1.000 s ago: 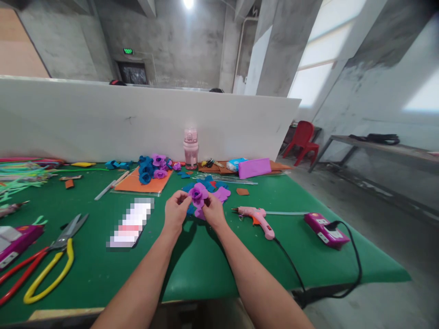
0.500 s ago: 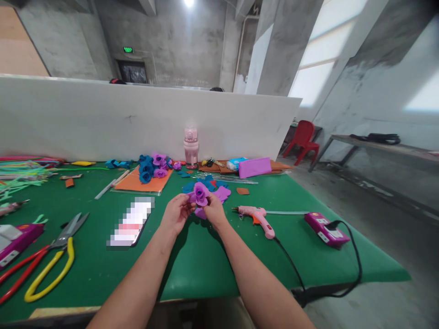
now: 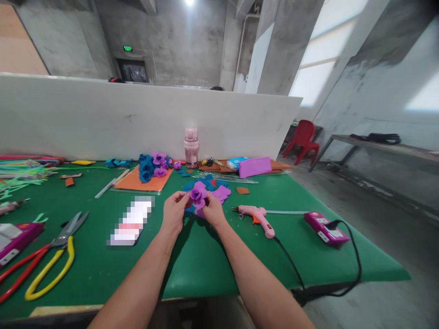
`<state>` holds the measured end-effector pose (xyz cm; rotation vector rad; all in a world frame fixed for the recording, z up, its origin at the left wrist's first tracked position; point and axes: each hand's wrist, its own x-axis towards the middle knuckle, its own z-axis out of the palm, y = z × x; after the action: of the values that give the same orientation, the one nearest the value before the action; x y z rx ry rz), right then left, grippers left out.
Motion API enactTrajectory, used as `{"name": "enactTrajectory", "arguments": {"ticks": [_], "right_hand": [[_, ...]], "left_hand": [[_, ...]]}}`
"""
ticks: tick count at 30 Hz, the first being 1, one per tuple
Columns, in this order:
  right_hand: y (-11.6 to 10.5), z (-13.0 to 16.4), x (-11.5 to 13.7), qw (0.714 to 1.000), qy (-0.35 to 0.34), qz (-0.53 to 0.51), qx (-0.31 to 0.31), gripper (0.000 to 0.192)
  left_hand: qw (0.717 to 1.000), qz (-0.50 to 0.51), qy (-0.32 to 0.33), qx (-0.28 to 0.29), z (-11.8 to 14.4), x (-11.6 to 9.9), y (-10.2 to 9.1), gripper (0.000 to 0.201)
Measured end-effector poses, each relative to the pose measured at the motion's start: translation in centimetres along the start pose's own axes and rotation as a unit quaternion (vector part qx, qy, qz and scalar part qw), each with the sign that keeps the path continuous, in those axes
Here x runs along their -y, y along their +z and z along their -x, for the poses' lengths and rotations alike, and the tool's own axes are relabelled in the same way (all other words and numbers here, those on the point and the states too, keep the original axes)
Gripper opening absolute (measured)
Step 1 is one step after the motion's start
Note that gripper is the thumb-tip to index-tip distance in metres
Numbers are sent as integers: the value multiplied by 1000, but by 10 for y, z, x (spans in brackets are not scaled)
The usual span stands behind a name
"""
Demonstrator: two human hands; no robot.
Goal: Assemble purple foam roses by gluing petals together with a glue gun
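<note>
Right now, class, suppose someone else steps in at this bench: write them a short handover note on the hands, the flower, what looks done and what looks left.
Left hand: closed on the purple flower, pinching its left side.
Right hand: closed on the same flower from the right and beneath.
The flower is held just above the green table, over loose purple petals and blue pieces.
The glue gun lies to the right, untouched, corded to the purple power strip.
Done: a rolled centre with several petals on; finished flowers sit on the orange sheet.
Left, probably: the loose petals are still unattached.
</note>
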<state>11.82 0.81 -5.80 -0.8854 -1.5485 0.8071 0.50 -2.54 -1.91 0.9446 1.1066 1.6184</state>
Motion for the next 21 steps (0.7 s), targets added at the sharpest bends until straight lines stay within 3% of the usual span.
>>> {"name": "enactTrajectory", "arguments": {"ticks": [8,21], "right_hand": [[1,-1,0,999,2,-36,-4,18],[1,-1,-4,998,34,-56,3,19]], "left_hand": [[999,17,-27,-23,1,-2,0,29],[988,117,-97,16,0,-5,-3,32]]}}
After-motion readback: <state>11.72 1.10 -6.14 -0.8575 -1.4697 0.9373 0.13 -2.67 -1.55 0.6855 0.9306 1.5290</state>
